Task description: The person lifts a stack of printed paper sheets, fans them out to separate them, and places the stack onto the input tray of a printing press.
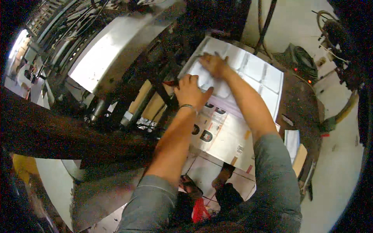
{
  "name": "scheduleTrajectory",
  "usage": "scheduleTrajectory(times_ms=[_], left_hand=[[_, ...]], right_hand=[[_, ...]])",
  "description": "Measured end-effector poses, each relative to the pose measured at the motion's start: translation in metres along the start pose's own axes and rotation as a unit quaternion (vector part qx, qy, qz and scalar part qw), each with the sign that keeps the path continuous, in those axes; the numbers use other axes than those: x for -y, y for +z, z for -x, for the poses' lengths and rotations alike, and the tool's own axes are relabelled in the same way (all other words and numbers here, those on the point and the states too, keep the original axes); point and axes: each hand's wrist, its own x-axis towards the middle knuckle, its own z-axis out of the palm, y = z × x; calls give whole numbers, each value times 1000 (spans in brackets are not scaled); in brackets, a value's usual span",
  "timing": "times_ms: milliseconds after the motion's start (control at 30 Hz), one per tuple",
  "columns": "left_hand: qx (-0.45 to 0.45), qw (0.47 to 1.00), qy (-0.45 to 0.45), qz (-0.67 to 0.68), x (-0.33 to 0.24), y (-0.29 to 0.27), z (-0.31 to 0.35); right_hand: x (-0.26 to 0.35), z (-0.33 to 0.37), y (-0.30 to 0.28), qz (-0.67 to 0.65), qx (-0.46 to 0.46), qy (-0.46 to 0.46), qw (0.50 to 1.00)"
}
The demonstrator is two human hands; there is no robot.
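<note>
A white sheet marked off in rectangular panels [252, 68] lies on top of a stack in front of me. My right hand [213, 65] reaches across it, its fingers stretched out over the far left panels. Close to the sheet's left edge is my left hand [192, 91], fingers spread and thumb out, with a bracelet [189, 106] at its wrist. I see nothing held in either hand. Whether the left fingertips touch the sheet I cannot tell. Below the sheet, on the near side, shows a pale printed board [229, 136] with dark round marks.
On the left stands a dark machine with a bright metal plate [97, 54] and a metal cylinder end [98, 110]. A brown round-edged surface [301, 105] extends right of the stack. Farther right is a dark fan-like unit [301, 60]. My feet rest on floor tiles [204, 171] below.
</note>
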Motion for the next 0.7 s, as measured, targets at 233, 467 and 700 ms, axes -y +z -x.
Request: scheduleTrajectory(times_ms=[233, 467, 700], left_hand=[[-7, 1000, -13, 23, -4, -8, 1], [22, 999, -26, -9, 3, 3, -2], [-4, 1000, 3, -7, -15, -2, -2]], right_hand=[[-19, -33, -33, 37, 2, 186, 982], [-43, 44, -6, 94, -17, 134, 986], [-163, 217, -56, 89, -8, 427, 900]])
